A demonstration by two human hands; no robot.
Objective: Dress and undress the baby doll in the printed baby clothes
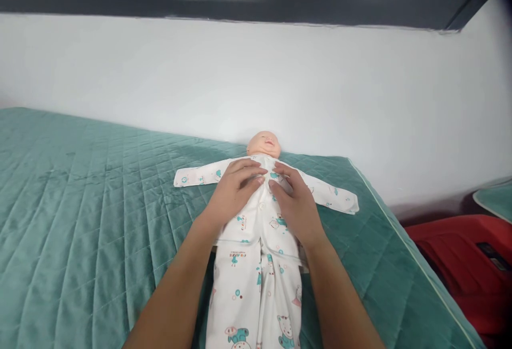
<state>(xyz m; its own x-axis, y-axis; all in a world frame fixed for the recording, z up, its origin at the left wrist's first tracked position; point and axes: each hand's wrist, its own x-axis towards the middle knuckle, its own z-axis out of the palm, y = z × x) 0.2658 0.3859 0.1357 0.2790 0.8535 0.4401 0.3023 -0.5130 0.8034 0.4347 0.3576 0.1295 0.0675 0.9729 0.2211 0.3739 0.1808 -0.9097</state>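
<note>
A baby doll (264,144) lies on its back, its head toward the wall. It wears a white printed shirt (248,229) with long sleeves spread to both sides, and matching white pants (240,295). My left hand (236,186) rests on the left side of the shirt's chest, fingers spread toward the middle opening. On the right side of the chest lies my right hand (295,197), its fingers also apart. The thumbs and fingertips come near each other along the front edge. A button (261,206) shows below them. The doll's body is hidden under the cloth.
A green quilted cover (120,231) spreads beneath the doll, its piped edge (404,242) running down the right. Beyond it stands a red object (460,263), perhaps a suitcase. A white wall (240,77) rises behind, below a dark window frame (260,2).
</note>
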